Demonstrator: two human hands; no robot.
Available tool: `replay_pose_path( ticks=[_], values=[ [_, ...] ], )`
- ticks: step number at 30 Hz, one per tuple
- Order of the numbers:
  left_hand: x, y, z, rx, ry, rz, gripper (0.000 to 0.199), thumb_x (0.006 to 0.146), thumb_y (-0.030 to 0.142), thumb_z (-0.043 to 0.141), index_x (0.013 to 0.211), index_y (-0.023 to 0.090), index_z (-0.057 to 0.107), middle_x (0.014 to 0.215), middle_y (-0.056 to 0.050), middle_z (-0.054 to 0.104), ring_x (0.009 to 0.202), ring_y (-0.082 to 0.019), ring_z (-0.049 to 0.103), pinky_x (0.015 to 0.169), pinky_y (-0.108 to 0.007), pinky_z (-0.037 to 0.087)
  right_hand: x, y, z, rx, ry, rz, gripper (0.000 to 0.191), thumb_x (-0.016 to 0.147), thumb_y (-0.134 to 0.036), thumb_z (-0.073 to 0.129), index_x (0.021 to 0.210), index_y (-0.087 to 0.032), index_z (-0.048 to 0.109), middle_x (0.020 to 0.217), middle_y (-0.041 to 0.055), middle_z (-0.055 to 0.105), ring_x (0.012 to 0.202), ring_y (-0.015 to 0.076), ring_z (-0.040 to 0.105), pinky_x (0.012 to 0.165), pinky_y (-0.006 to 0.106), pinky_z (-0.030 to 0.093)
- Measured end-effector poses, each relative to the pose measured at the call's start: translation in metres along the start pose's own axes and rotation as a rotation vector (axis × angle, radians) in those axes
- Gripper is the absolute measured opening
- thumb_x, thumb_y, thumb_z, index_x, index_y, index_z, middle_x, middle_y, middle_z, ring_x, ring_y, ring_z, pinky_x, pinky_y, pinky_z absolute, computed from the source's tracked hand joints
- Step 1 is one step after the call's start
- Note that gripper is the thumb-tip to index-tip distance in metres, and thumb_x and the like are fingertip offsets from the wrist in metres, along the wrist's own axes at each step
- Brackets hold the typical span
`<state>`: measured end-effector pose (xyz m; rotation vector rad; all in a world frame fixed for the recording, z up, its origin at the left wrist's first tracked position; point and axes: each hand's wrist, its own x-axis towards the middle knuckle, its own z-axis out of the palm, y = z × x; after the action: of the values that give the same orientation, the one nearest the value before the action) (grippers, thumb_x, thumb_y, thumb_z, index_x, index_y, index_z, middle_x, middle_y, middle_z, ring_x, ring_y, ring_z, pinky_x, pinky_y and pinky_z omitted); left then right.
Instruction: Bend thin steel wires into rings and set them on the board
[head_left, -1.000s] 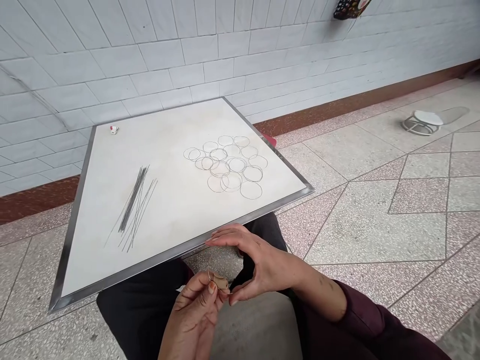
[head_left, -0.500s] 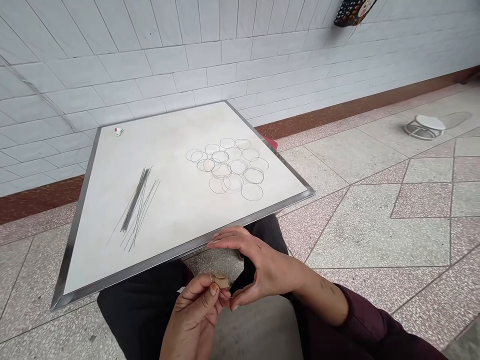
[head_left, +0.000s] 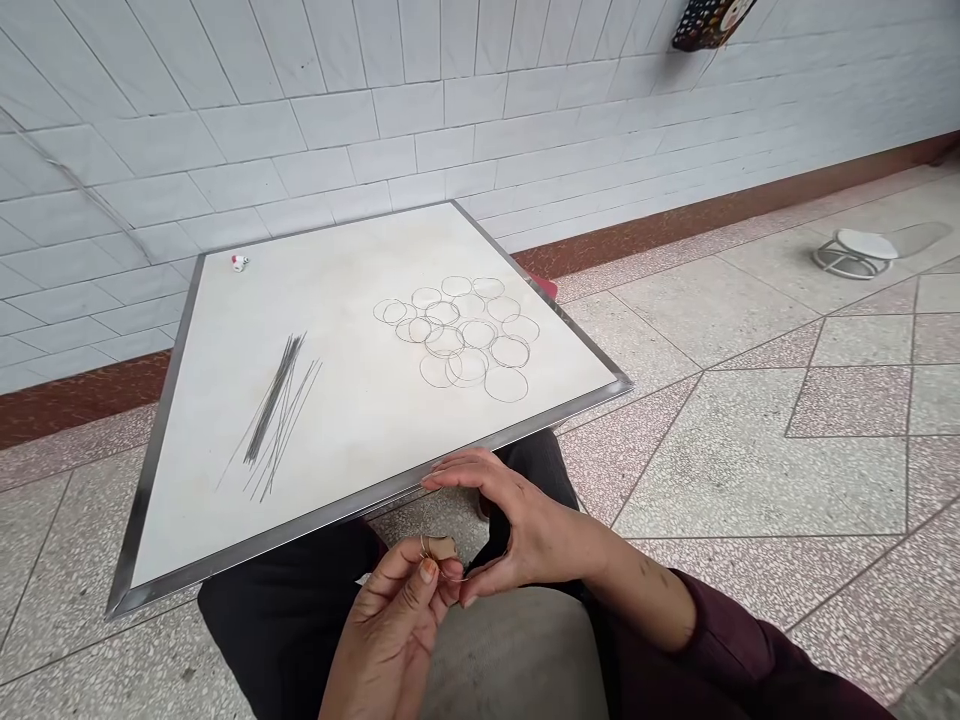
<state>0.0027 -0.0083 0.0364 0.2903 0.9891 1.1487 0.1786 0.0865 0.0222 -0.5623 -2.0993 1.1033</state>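
Note:
My left hand point(head_left: 397, 610) pinches a small tan block point(head_left: 441, 547) together with a thin curved wire point(head_left: 424, 525), low in front of the table's near edge. Part of the wire is hidden behind the fingers. My right hand point(head_left: 517, 530) curves in a wide C beside it, thumb and fingers well apart. The wire's arc runs toward its fingertips and thumb tip; whether they touch it I cannot tell. On the white tabletop point(head_left: 360, 420) lie several thin wire rings point(head_left: 506, 384), overlapping, and a bundle of straight wires point(head_left: 274, 400).
A small white and red object point(head_left: 239, 264) sits at the table's far left corner. A metal rim point(head_left: 300, 535) edges the tabletop. Behind stands a white tiled wall point(head_left: 337, 120). A low white stool point(head_left: 855, 253) is on the floor at right.
My left hand has shifted slightly, and more of the wire's arc shows between my hands. My right hand has barely moved. The view has drifted a little.

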Motion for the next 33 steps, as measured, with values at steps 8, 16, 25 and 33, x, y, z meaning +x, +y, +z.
replay_pose_path(
  ticks=[8,16,25,33],
  values=[
    [0.001,0.0,-0.004,0.03,-0.031,0.001,0.019,0.078,0.03,0.077,0.094,0.021,0.08,0.088,-0.006,0.072,0.09,-0.019,0.062,0.088,-0.033,0.049,0.0,0.002,0.0,-0.001,0.01,0.021,0.093,0.059,-0.041,0.09,0.138,-0.026,0.044,0.133,0.0102,0.054,0.126,0.0262,0.049,0.108,0.043,0.041],
    [0.003,0.0,0.0,0.015,0.063,-0.034,0.029,0.067,0.035,0.085,0.091,0.019,0.081,0.084,-0.007,0.07,0.086,-0.02,0.061,0.086,-0.034,0.049,0.0,0.005,0.002,0.005,0.021,-0.025,0.095,0.059,-0.042,0.091,0.139,-0.025,0.043,0.133,0.0101,0.054,0.126,0.0249,0.048,0.108,0.041,0.041],
    [0.003,0.014,-0.01,0.309,-0.071,-0.008,0.02,0.08,0.039,0.074,0.091,0.023,0.079,0.078,-0.004,0.068,0.076,-0.017,0.054,0.074,-0.03,0.043,0.002,0.001,-0.008,0.067,0.039,-0.119,0.065,0.084,-0.056,0.067,0.136,-0.021,0.049,0.132,0.0134,0.055,0.124,0.0248,0.05,0.105,0.044,0.043],
    [0.004,0.017,-0.017,0.586,-0.208,-0.057,0.024,0.086,0.042,0.064,0.079,0.021,0.076,0.078,-0.004,0.065,0.072,-0.017,0.049,0.068,-0.03,0.039,0.017,-0.005,-0.002,-0.121,-0.109,-0.257,0.021,0.1,-0.032,0.052,0.101,-0.017,0.067,0.093,0.0046,0.07,0.093,0.0134,0.063,0.098,0.034,0.045]
  ],
)
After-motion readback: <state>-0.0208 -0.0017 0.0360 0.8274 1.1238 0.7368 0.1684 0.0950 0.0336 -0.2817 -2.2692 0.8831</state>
